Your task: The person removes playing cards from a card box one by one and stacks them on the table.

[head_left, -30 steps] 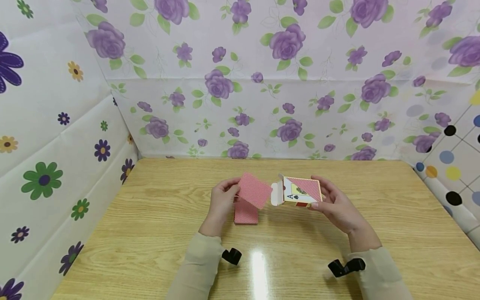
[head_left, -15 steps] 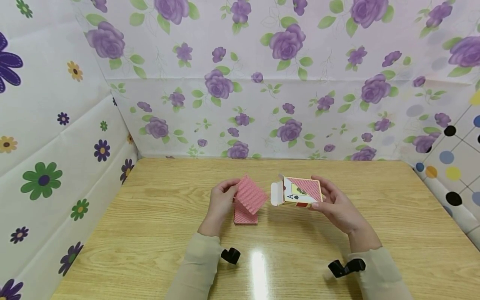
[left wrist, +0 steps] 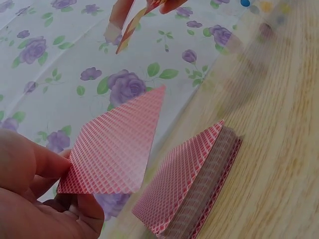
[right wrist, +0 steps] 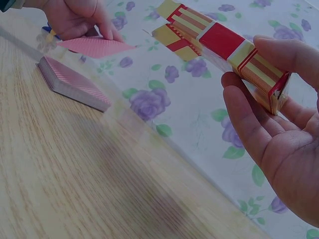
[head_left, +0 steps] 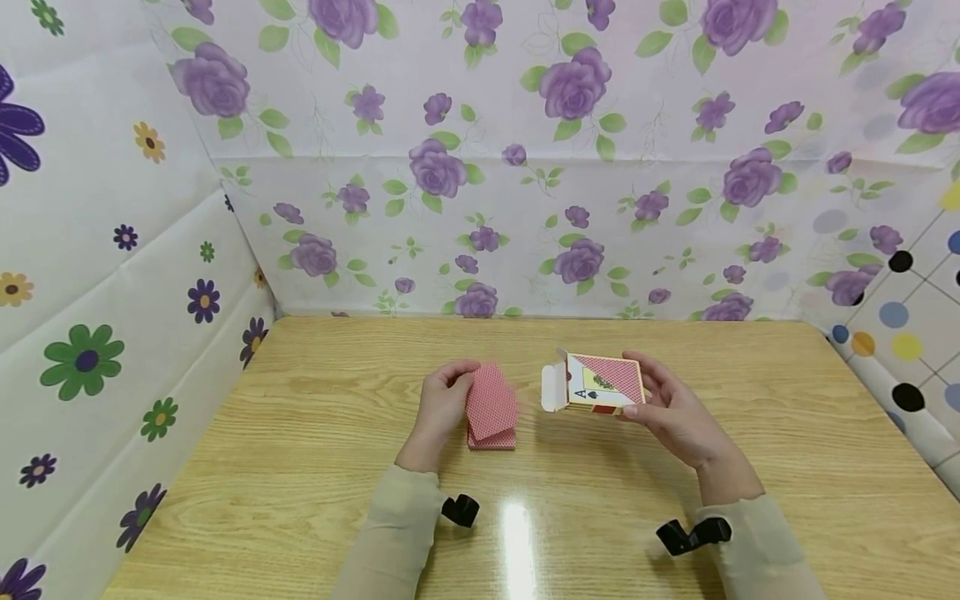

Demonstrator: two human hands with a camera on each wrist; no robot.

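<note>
My left hand point(head_left: 442, 410) pinches a red-backed playing card point(left wrist: 114, 144) by one edge, tilted just above a squared deck of cards point(left wrist: 184, 184). That deck lies on the wooden table, red back up, and in the head view only its near edge point(head_left: 492, 444) shows below the held card. In my right hand point(head_left: 678, 417) is a card box point(head_left: 603, 382), gripped between thumb and fingers at its right end. Its white flap point(head_left: 553, 387) hangs open toward the left. An ace of spades picture is on the box's upper face. The inside of the box is hidden.
The wooden table point(head_left: 300, 500) runs back to a wall of white cloth with purple roses point(head_left: 465, 233). Flowered cloth point(head_left: 150, 358) stands at the left, and dotted cloth point(head_left: 900, 350) at the right. A small black camera mount sits on each wrist.
The card in my left hand has moved left and down, away from the box flap and over the deck, turning as it goes. My right hand and the box stay still.
</note>
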